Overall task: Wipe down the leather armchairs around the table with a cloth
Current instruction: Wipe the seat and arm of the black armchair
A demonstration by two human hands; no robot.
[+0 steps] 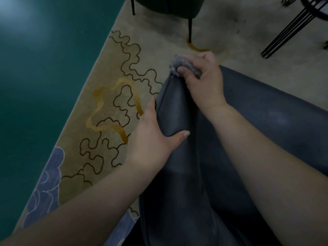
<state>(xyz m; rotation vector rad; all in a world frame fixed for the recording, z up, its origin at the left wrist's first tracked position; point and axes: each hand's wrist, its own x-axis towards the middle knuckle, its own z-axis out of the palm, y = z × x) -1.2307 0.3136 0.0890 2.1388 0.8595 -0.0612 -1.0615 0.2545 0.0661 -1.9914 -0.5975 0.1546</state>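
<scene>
Cloth (184,67): soft, light, bunched in right hand (204,80); armchair (248,121): smooth, likely slippery, arm clasped by left hand (152,139).

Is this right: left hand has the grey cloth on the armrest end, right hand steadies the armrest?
Hands are swapped. The head view shows the right hand gripping the grey cloth at the end of the dark leather armrest, while the left hand steadies the armrest.

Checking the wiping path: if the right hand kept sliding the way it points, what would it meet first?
The right hand, gripping the cloth, points past the end of the armchair edge; beyond that, probably only the rug, though depth is unclear.
</scene>
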